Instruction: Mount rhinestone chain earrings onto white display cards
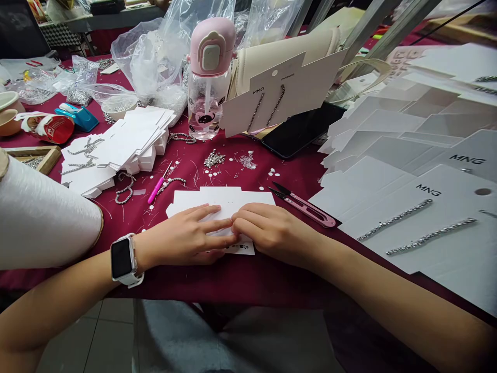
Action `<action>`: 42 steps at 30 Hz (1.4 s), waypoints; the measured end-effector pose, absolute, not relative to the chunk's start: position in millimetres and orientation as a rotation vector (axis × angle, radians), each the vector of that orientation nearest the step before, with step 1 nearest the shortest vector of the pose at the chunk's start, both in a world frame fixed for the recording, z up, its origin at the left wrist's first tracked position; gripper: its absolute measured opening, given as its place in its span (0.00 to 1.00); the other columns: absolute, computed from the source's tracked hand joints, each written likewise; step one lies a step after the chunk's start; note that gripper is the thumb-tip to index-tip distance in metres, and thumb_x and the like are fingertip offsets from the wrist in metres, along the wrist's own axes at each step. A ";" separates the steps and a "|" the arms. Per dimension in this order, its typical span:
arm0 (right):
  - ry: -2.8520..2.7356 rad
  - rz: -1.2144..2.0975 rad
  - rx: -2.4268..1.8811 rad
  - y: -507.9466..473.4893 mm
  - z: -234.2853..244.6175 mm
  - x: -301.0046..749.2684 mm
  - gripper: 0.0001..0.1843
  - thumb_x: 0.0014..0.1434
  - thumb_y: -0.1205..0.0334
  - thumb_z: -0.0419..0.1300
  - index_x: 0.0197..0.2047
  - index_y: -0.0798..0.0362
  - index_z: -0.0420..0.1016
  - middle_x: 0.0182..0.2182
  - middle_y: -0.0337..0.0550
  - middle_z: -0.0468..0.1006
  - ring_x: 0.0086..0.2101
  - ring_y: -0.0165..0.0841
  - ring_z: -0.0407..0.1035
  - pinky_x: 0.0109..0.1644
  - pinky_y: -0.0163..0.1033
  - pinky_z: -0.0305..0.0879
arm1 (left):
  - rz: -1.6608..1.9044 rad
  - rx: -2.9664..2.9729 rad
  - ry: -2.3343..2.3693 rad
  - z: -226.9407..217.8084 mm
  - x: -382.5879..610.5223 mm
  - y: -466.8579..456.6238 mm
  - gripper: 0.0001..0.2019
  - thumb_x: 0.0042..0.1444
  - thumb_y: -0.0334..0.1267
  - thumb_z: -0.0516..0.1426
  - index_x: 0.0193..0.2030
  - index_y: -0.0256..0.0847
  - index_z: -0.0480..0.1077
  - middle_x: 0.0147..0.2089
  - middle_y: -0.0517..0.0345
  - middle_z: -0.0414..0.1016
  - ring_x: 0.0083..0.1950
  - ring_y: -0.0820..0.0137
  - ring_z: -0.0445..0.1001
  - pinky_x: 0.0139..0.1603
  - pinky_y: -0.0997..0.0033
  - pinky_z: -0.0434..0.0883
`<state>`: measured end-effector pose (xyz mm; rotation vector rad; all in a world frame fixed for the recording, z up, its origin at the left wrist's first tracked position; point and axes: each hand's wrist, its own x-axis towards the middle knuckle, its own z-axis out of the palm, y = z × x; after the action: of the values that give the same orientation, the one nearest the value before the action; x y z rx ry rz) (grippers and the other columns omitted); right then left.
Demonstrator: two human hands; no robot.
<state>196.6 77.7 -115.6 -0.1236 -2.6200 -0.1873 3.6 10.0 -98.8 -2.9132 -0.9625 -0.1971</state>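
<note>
A white earring card [209,197] lies on the dark red cloth in front of me. My left hand [190,233], with a watch [123,257] on its wrist, rests on it with fingers stretched out and spread. My right hand [267,228] is closed over the card's middle, its fingertips bunched against the left fingers; whatever they pinch is hidden. Small holes show in the card above the hands, and some print at its lower edge. Pink thread snips [305,204] lie beside the right hand. A pink-handled needle tool [158,185] lies beyond the left hand.
Finished MNG cards [411,191] with chain earrings overlap on the right. Blank cards [128,137] are stacked at left, near a large thread spool [46,212]. A bottle [209,77], a phone [297,132], metal beads [214,159] and a propped sample card [306,85] stand or lie behind.
</note>
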 end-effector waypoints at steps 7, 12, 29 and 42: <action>-2.683 -0.120 -0.161 77.8 -113.2 195.3 0.12 0.56 0.74 0.47 0.23 0.56 0.63 0.22 0.43 0.69 0.27 0.30 0.61 0.30 0.35 0.60 | -0.200 -2.906 -0.961 -99.5 4.4 10.4 0.16 0.59 0.39 0.46 0.51 0.41 0.65 0.54 0.57 0.66 0.58 0.59 0.61 0.58 0.61 0.61; -2.733 0.086 -0.156 82.0 -112.5 198.9 0.12 0.56 0.74 0.46 0.25 0.57 0.65 0.25 0.45 0.70 0.28 0.30 0.63 0.32 0.35 0.62 | -0.193 -2.915 -0.955 -99.2 4.9 10.2 0.16 0.59 0.40 0.46 0.51 0.42 0.65 0.55 0.56 0.65 0.58 0.60 0.61 0.59 0.61 0.60; -2.743 0.270 -0.136 92.5 -105.7 208.8 0.10 0.59 0.67 0.48 0.33 0.58 0.70 0.30 0.46 0.74 0.32 0.30 0.67 0.34 0.35 0.64 | -0.123 -2.936 -0.987 -99.6 3.0 9.5 0.18 0.60 0.40 0.45 0.56 0.45 0.61 0.59 0.57 0.61 0.60 0.58 0.57 0.59 0.60 0.59; -2.754 0.268 -0.118 91.8 -104.3 206.3 0.11 0.59 0.68 0.48 0.34 0.59 0.71 0.29 0.46 0.73 0.31 0.31 0.65 0.34 0.36 0.63 | -0.153 -2.914 -0.969 -99.1 3.7 10.2 0.17 0.60 0.40 0.45 0.55 0.44 0.63 0.59 0.57 0.61 0.59 0.58 0.60 0.58 0.60 0.61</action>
<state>206.3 91.8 -104.3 -0.1184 -2.7542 0.2679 3.7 10.2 -99.1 -2.9144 -0.9688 -0.1528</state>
